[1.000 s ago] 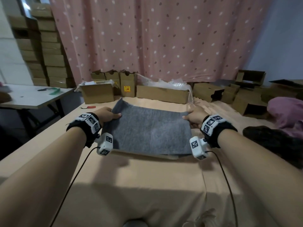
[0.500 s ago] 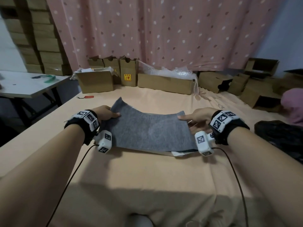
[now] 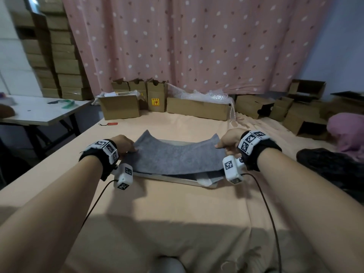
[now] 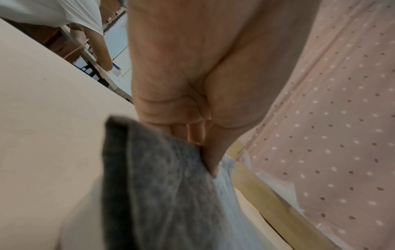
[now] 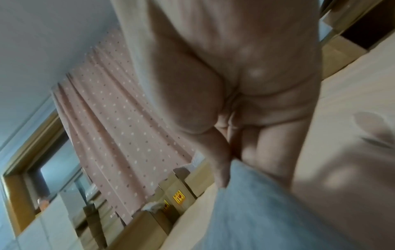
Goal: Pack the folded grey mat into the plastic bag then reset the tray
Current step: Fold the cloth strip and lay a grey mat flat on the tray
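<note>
Head view, and both hands are on the grey mat, one at each side. The left hand pinches the mat's left edge, thumb on top and fingers curled underneath; the left wrist view confirms it, with the thumb pressed down onto the felt and the fingers folded in behind. Over on the other side, the right hand clamps the right edge the same way; the right wrist picture is blurred, but the thumb seems to lie on top of the pale grey sheet with the fingers beneath it.

Between the two grips the mat sags in the middle, both far corners peaking upward, so it makes a shallow trough. It sits over a flat, light tray on the peach-covered counter, the near edge draped down onto it. Under that near edge a darker layer shows, and a bit of pale, thin material pokes out at the tray's near right corner; whether that is the plastic bag, I cannot tell.

Behind, cardboard boxes line the far edge beneath a pink dotted curtain, with bubble wrap spilling from a long box and a small red item lying on the counter at left.
</note>
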A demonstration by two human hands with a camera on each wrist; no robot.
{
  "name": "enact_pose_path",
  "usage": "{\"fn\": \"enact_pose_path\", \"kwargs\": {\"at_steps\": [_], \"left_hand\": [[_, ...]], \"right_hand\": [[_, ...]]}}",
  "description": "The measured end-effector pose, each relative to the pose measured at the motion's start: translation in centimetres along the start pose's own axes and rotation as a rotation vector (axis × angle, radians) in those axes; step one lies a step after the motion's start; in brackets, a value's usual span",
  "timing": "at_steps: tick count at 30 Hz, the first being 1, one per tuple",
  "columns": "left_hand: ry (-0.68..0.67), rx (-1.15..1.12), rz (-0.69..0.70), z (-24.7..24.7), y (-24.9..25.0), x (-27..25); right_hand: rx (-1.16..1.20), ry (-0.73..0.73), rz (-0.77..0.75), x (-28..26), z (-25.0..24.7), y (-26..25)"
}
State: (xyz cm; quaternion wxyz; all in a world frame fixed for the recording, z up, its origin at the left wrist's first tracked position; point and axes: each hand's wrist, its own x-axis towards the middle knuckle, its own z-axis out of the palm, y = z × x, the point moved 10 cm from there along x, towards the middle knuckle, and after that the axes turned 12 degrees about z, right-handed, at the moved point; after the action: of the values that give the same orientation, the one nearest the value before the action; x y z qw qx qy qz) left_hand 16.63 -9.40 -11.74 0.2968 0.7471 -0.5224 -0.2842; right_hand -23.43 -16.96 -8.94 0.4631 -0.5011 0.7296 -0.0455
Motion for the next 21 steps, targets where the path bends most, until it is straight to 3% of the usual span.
{"fn": "enact_pose_path", "kwargs": {"at_steps": [4, 6, 11, 19, 21], "left_hand": [[0.093, -0.101, 0.063, -2.3, 0.6, 1.0], [0.134, -0.117, 0.067, -2.7, 0.7, 1.1], [0.144, 0.109, 0.038, -1.6, 0.2, 0.4], [0.071, 0.257, -0.050, -1.0, -0.3, -0.1], [0.063, 0.265, -0.080, -1.0, -0.4, -0.3]], "right_hand": [[0.468, -0.083, -0.162, -1.0, -0.2, -1.9], [0.553, -0.090, -0.172, -1.1, 0.1, -1.3], [0.219, 0.093, -0.098, 0.0, 1.0, 1.5], [-0.009, 0.102, 0.005, -0.9, 2.1, 2.4], [0.028, 0.036, 0.010, -1.0, 3.1, 2.5]]}}
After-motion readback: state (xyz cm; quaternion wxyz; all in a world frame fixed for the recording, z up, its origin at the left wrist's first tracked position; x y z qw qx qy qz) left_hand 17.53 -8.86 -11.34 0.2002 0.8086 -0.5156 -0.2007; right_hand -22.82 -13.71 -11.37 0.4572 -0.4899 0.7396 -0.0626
